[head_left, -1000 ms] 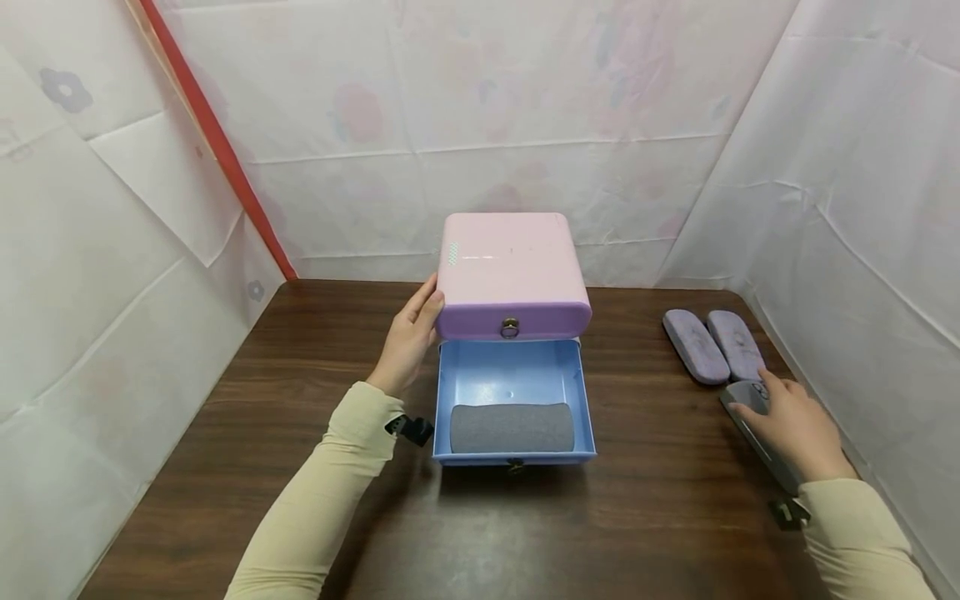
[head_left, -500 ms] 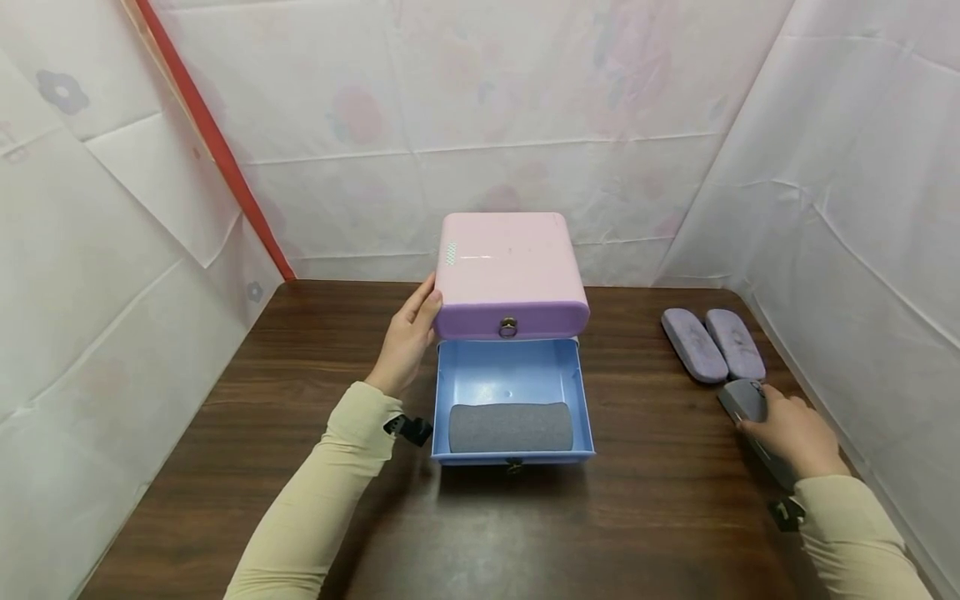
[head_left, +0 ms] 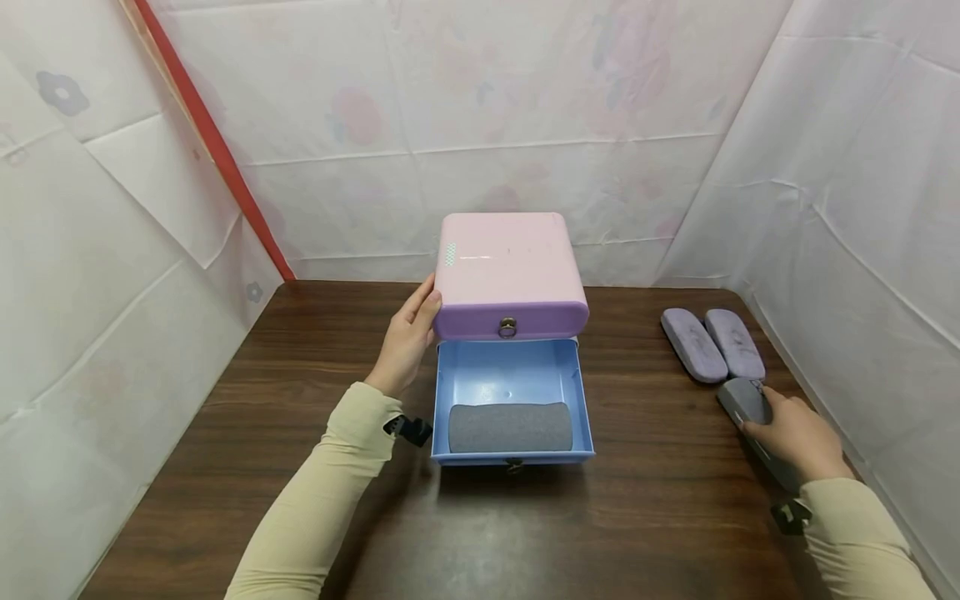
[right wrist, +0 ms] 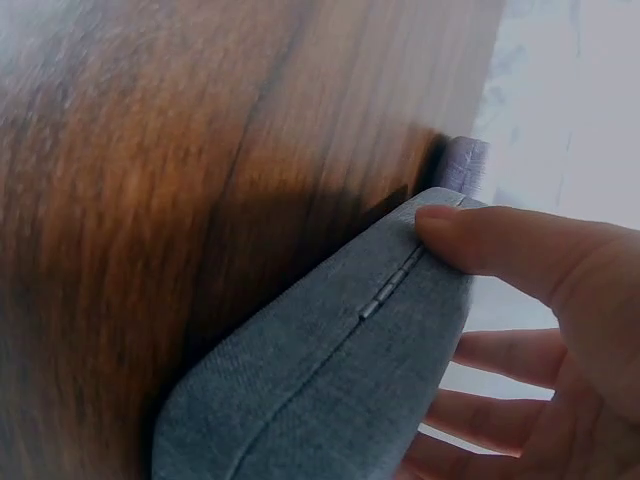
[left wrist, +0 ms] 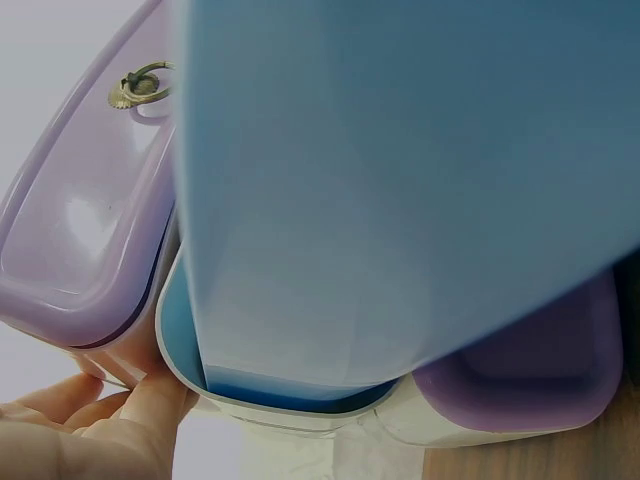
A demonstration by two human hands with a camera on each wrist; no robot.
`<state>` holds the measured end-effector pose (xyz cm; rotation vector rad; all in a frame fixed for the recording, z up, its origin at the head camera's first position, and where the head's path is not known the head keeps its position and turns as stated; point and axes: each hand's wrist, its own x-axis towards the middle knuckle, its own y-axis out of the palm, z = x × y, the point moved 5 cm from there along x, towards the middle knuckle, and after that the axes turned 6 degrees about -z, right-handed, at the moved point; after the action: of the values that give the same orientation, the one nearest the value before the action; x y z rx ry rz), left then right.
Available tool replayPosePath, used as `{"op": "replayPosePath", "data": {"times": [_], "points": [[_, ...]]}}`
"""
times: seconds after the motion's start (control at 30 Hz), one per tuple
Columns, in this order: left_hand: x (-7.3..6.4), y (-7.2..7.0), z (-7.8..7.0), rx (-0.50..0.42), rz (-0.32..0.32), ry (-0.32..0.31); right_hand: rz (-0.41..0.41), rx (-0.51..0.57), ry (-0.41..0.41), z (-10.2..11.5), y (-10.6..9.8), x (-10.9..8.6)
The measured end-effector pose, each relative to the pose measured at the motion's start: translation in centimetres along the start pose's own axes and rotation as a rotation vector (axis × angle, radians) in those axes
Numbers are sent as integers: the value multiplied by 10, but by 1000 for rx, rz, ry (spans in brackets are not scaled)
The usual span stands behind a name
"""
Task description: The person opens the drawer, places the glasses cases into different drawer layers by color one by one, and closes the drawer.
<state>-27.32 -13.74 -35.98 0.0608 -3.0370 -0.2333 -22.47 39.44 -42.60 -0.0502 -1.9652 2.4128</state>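
Our right hand (head_left: 801, 435) grips an oblong grey fabric case (right wrist: 325, 375) near the right edge of the brown wooden table (head_left: 645, 500); our left hand (head_left: 403, 346), uncurled, touches a pink-and-purple plastic drawer cabinet (head_left: 512, 262).

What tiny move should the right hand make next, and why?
Maybe lift the gray case gently: the right hand grips it, and the blue drawer is open, with bare space behind the other gray case.

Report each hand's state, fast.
Left hand: open, touching the side of the pink-topped drawer cabinet.
Right hand: gripping the gray hinged glasses case.
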Motion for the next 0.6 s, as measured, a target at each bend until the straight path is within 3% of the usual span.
{"op": "replayPosePath", "data": {"times": [0.33, 0.6], "points": [[0, 0, 0, 6, -1, -3, -103, 50, -46, 5, -15, -2], [0, -1, 1, 5, -4, -2, -211, 122, -156, 43, -44, -7]]}}
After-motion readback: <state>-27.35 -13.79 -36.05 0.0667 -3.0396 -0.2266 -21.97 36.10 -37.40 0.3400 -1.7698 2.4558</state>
